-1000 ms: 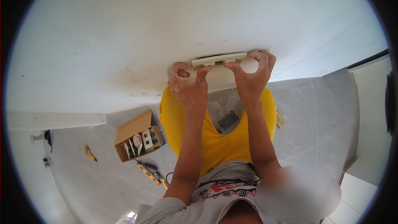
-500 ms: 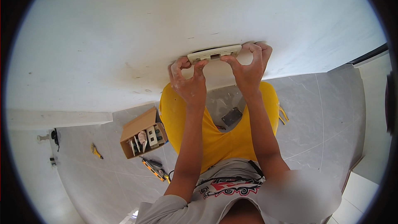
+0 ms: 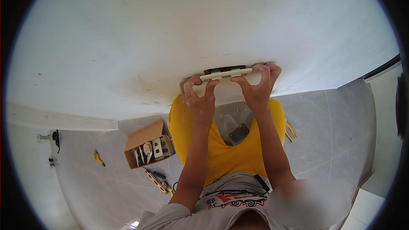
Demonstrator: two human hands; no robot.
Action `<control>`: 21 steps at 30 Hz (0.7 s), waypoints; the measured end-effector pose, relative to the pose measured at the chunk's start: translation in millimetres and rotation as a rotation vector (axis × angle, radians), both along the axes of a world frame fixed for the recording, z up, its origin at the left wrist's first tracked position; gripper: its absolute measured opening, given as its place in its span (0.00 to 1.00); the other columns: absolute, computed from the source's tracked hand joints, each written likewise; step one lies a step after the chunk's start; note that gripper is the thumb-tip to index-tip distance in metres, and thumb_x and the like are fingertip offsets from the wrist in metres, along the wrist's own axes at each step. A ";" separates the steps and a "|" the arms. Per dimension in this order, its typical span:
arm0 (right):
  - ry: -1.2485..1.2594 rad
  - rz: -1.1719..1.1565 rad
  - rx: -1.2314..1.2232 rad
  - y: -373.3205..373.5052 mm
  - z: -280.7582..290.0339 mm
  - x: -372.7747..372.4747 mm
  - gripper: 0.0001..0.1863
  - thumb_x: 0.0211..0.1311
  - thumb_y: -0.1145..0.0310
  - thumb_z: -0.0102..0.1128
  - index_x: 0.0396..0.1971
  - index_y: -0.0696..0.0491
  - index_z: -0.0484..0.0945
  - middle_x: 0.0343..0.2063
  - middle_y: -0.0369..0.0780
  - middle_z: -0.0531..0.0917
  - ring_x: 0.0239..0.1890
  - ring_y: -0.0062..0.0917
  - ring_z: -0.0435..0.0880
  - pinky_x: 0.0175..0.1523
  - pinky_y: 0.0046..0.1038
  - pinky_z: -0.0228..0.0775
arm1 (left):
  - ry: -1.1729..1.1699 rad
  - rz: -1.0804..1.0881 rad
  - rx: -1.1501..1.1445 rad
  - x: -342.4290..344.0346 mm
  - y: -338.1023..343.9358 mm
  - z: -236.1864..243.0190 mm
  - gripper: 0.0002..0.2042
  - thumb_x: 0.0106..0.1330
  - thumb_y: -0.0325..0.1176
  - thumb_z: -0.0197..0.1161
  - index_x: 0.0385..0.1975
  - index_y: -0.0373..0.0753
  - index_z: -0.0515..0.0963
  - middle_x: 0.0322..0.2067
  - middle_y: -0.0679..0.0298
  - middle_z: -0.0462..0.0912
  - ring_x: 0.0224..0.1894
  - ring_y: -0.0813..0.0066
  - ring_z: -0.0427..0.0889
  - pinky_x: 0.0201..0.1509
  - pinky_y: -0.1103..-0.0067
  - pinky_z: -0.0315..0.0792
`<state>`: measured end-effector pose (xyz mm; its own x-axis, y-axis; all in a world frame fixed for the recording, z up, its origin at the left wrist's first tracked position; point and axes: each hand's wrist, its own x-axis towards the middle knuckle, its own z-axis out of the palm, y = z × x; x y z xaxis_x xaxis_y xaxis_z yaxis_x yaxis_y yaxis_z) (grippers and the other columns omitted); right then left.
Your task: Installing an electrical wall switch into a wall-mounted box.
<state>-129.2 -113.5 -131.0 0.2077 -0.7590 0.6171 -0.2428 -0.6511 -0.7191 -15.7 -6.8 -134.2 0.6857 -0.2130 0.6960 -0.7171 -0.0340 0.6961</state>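
A cream switch plate (image 3: 226, 75) sits near the middle of the frame, its long axis running left to right with the right end slightly higher. Its front points toward the lower edge of the frame, and a dark recess (image 3: 225, 69) shows behind its upper edge. The white wall (image 3: 191, 21) fills the upper frame. Grey tiled floor (image 3: 315, 123) lies below, with an open cardboard box (image 3: 134, 158) at lower left and yellow-handled pliers (image 3: 291, 132) right of centre. The left hand (image 3: 199, 103) and right hand (image 3: 257, 93) hold the plate by its two ends: on each, the fingers curve in a half-open loop, thumb against the front, fingertips partly hidden at the end.
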 end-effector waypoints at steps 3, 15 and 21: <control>-0.026 -0.008 -0.001 2.8 0.7 0.8 0.36 0.41 0.51 0.86 0.42 0.54 0.73 0.47 0.43 0.62 0.52 0.37 0.63 0.57 0.39 0.65 | -0.024 0.001 0.047 1.9 4.0 6.4 0.22 0.50 0.28 0.82 0.40 0.40 0.74 0.31 0.65 0.75 0.33 0.70 0.75 0.38 0.73 0.72; -0.042 -0.051 -0.052 5.5 -0.6 7.4 0.38 0.45 0.49 0.84 0.47 0.55 0.71 0.47 0.45 0.63 0.50 0.38 0.66 0.53 0.39 0.67 | -0.009 0.114 0.116 4.8 2.6 3.1 0.23 0.53 0.42 0.81 0.34 0.41 0.70 0.28 0.66 0.72 0.32 0.65 0.72 0.39 0.66 0.69; -0.145 -0.035 -0.073 5.0 -3.3 11.3 0.36 0.46 0.48 0.83 0.46 0.56 0.73 0.45 0.43 0.67 0.49 0.37 0.68 0.52 0.39 0.68 | 0.043 0.126 0.160 -0.7 0.6 10.0 0.21 0.54 0.44 0.80 0.34 0.41 0.74 0.27 0.70 0.75 0.32 0.69 0.76 0.42 0.67 0.71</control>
